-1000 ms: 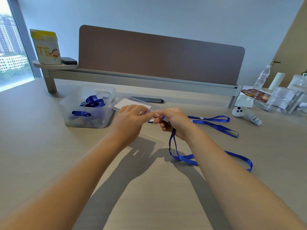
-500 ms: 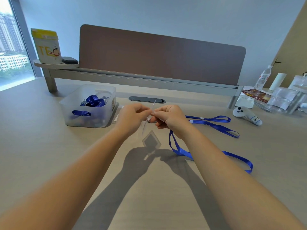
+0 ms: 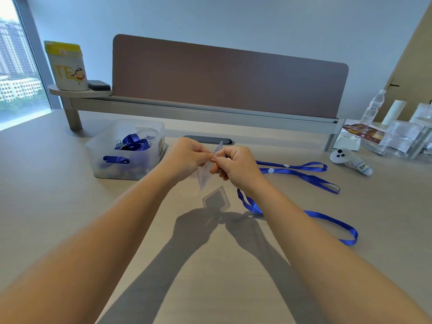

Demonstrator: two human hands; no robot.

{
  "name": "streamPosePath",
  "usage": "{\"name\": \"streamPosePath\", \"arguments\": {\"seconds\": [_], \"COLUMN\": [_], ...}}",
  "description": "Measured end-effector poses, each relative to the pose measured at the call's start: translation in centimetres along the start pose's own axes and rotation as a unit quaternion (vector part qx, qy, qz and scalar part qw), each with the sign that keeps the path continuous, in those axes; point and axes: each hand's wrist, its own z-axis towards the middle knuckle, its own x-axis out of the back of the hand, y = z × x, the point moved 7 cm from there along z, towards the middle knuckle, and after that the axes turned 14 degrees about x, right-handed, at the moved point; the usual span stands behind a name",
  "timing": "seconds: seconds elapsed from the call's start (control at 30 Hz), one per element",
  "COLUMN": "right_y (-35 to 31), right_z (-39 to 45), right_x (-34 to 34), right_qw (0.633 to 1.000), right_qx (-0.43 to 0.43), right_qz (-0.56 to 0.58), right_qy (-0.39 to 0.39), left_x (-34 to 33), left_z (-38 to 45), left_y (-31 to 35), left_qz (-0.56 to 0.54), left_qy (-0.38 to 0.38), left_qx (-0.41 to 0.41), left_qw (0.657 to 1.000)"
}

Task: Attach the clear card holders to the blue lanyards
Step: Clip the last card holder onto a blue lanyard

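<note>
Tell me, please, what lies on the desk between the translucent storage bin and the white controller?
In the head view, between the bin and the controller lie two blue lanyards; both hands hold a clear card holder above that stretch.

A clear card holder (image 3: 205,176) hung edge-on above the desk, pinched at its top. One blue lanyard (image 3: 304,213) trailed from there toward 4 o'clock, looping on the desk; a second blue lanyard (image 3: 301,173) lay flat at 3 o'clock.

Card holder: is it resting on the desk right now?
Apart. The head view shows the clear card holder pinched between the left hand and right hand, held above the desk, its shadow cast separately below.
</note>
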Motion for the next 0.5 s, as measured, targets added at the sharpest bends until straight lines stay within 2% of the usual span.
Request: {"name": "streamPosePath", "arguments": {"seconds": [0.33,0.43,0.5], "right_y": [-0.2,-0.4,-0.3], "right_z": [0.6,0.9,1.2], "right_x": [0.0,0.2,0.2], "right_qw": [0.999,0.999,0.997], "right_qx": [0.023,0.015,-0.008], "right_qz": [-0.006,0.033,0.069], "right_qy": [0.023,0.001,-0.023], "left_x": [0.0,0.0,-0.4], "left_z": [0.4,0.8,1.3], "left_y": [0.2,-0.4,-1.8], "left_qz": [0.061,-0.021,-0.138], "left_qy": [0.080,0.020,-0.066], "left_qx": [-0.054,-0.022,0.067], "left_qw": [0.993,0.999,0.986]}}
